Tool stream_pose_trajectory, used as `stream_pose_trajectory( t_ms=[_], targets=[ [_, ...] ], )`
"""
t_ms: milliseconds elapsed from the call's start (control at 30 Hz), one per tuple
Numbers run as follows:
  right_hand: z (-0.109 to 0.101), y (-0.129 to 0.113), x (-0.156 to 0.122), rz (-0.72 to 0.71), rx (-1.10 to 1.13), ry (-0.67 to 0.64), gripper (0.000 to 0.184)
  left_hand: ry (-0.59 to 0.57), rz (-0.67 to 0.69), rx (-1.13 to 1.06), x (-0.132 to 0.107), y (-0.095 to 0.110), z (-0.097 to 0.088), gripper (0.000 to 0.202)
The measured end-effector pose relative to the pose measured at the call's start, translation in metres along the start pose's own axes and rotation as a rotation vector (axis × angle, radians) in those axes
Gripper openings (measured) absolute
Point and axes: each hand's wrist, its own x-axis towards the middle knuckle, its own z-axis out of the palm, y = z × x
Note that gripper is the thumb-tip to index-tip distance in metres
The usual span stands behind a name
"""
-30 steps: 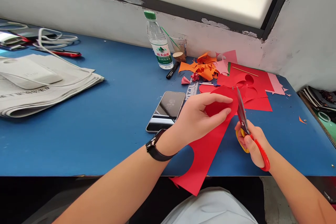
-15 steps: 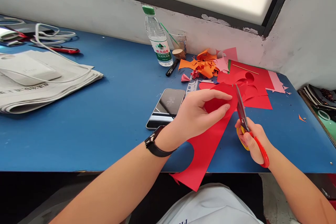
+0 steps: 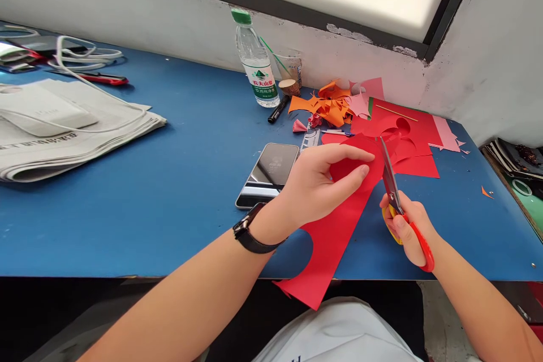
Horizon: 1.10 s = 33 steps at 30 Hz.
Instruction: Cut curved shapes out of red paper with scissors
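My left hand (image 3: 320, 186), with a black watch (image 3: 250, 232) on its wrist, grips a sheet of red paper (image 3: 335, 243) by its upper part. A rounded piece has been cut from the sheet's left edge, and its lower end hangs past the table edge. Red-and-yellow-handled scissors (image 3: 391, 184) are in my right hand (image 3: 413, 226), thumb and fingers in the loops. Their blades point up, close by the paper's right edge near my left fingertips. Whether the tips touch the paper I cannot tell.
Behind my hands lie red sheets (image 3: 419, 164), orange scraps (image 3: 333, 110) and a ruler (image 3: 310, 138). A phone (image 3: 267, 172) rests left of my left hand. A water bottle (image 3: 258, 68) stands near the wall. Folded newspaper (image 3: 139, 124) and a white cable (image 3: 63, 56) are at left.
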Motion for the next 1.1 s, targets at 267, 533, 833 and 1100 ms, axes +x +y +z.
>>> stream_pose_trajectory(
  t_ms=[267, 533, 833, 1100],
  targets=[
    [-0.0018, 0.0004, 0.0002, -0.025, -0.039, -0.018, 0.071, 0.016, 0.013, -0.025, 0.0004, 0.0000, -0.0003, 0.015],
    [-0.0030, 0.0015, 0.0000, -0.043, -0.032, -0.013, 0.063, 0.033, -0.007, -0.010, 0.0002, -0.0007, -0.0014, 0.015],
    [-0.0036, 0.0030, -0.0005, -0.045, -0.074, -0.020, 0.068, 0.042, 0.007, -0.001, 0.0019, -0.0001, -0.0018, 0.015],
    [-0.0045, 0.0024, -0.0007, -0.030, -0.064, -0.022, 0.064, 0.081, -0.031, 0.012, 0.0040, 0.0035, -0.0038, 0.016]
  ],
)
